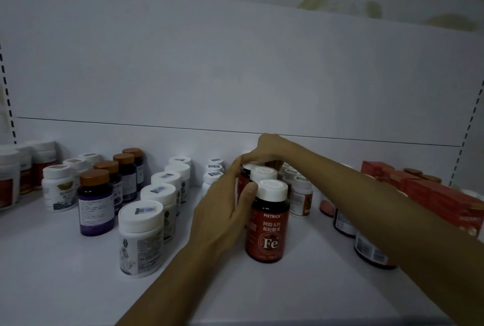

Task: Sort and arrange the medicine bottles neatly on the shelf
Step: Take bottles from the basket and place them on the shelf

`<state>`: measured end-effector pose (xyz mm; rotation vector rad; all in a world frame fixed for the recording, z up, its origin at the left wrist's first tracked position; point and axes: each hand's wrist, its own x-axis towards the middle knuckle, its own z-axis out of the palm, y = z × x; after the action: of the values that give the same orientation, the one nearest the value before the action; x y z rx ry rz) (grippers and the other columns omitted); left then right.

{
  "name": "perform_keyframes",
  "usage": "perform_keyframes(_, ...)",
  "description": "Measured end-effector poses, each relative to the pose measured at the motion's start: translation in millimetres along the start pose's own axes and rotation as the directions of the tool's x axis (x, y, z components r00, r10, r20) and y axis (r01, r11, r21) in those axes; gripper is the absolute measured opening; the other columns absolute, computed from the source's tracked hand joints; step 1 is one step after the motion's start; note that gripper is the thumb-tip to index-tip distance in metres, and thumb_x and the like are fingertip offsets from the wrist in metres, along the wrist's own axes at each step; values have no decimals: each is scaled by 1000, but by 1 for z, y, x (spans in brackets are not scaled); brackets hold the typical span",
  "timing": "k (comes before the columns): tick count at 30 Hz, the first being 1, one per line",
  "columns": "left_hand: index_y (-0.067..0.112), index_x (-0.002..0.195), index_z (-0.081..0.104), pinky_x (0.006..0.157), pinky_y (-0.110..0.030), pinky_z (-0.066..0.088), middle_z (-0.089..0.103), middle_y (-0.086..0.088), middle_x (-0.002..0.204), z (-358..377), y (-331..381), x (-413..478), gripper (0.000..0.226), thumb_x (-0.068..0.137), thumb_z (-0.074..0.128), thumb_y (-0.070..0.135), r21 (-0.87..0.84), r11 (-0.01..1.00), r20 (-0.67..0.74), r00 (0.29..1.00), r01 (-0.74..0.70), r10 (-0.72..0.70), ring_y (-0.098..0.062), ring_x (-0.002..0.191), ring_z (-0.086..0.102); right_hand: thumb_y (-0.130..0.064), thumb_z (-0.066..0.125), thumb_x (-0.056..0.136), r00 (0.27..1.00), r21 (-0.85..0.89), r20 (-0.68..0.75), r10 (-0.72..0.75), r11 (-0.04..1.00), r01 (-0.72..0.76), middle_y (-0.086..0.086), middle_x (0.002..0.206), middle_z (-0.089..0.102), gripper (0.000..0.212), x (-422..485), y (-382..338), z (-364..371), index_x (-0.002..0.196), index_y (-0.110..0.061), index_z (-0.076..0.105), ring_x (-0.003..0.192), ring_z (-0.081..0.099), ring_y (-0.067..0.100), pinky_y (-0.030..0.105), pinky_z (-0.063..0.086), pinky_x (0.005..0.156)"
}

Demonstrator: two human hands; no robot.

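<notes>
Several dark red plastic medicine bottles with white screw caps (268, 226) stand in single file, front to back, on the white shelf board (314, 289). Left hand (222, 202) lies unclenched, straight fingers flat against the file's left flank, thumb at the front cap, judged to be squaring the line. Right hand (267, 147) arches over the rear bottle, seemingly a backstop; whether it grasps cannot be told

The shelf's (57, 281) front strip is open (widest at left), with bottle rows (141, 236) crowding behind it.
</notes>
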<state>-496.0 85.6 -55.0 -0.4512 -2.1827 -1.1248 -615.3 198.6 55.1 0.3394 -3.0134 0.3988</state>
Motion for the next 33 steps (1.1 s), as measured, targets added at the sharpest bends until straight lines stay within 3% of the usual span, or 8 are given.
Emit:
perform_keyframes(4, 48, 145, 14, 101, -31, 38, 43, 16, 143, 3, -9, 2, 83, 72, 10, 87, -14, 999, -86, 995, 38, -39, -4, 127, 45, -47, 74, 75, 997, 114, -80, -7, 993, 16, 9, 80, 64, 42, -8, 0, -16, 78, -9, 55, 66, 67, 24, 30, 56, 60)
perform_keyframes(10, 43, 144, 20, 89, -31, 49, 51, 16, 132, -4, 6, 1, 64, 85, 36, 62, -54, 998, -269, 963, -21, 5, -2, 111, 53, -27, 70, 84, 981, 548, -169, -94, 818, 173, 14, 106, 67, 30, -49, 19, -65, 102, -3, 66, 91, 69, 26, 36, 60, 77)
perform_keyframes(17, 47, 144, 10, 103, -32, 30, 28, 5, 155, -7, 4, 0, 92, 74, 66, 63, -13, 994, -339, 935, -111, 100, -12, 139, 29, -8, 60, 86, 971, 844, -128, -202, 491, 213, 15, 107, 65, 26, -116, 37, -64, 112, -4, 62, 92, 67, 25, 35, 59, 70)
perform_keyframes(21, 32, 138, 29, 94, -29, 37, 52, -2, 134, -10, 5, -2, 84, 72, 80, 33, 89, 961, -399, 874, -263, 277, 3, 119, 37, -16, 65, 74, 962, 856, -110, -251, 467, 220, 11, 106, 67, 38, -143, 40, -56, 112, -8, 64, 93, 68, 24, 34, 58, 69)
perform_keyframes(23, 27, 134, 34, 91, -34, 41, 57, -8, 129, -10, 6, -3, 80, 71, 82, 19, 119, 945, -432, 841, -305, 326, -5, 116, 44, -18, 66, 75, 959, 853, -123, -256, 466, 234, 10, 108, 67, 39, -153, 40, -56, 113, -11, 64, 96, 68, 24, 36, 58, 74)
perform_keyframes(28, 20, 135, 37, 90, -34, 45, 52, -16, 135, -11, 2, -1, 72, 74, 76, 17, 217, 897, -441, 781, -386, 443, -22, 119, 51, -51, 61, 75, 978, 767, -24, -208, 624, 152, 12, 113, 66, 59, -169, 26, -58, 121, -16, 57, 93, 71, 30, 35, 60, 63)
perform_keyframes(30, 19, 135, 36, 89, -32, 47, 50, -16, 137, -12, 2, -1, 75, 73, 79, 16, 189, 898, -432, 787, -397, 439, -17, 120, 47, -53, 62, 73, 978, 743, 46, -205, 661, 103, 14, 105, 70, 58, -171, 19, -56, 118, -16, 58, 87, 71, 34, 30, 60, 57)
perform_keyframes(33, 22, 137, 32, 92, -13, 45, 45, -11, 142, -15, 8, -1, 74, 76, 69, 44, 57, 906, -419, 813, -420, 404, -6, 122, 42, -42, 68, 72, 971, 755, -20, -236, 633, 169, 13, 107, 68, 52, -172, 16, -56, 117, -17, 61, 88, 71, 32, 28, 60, 60)
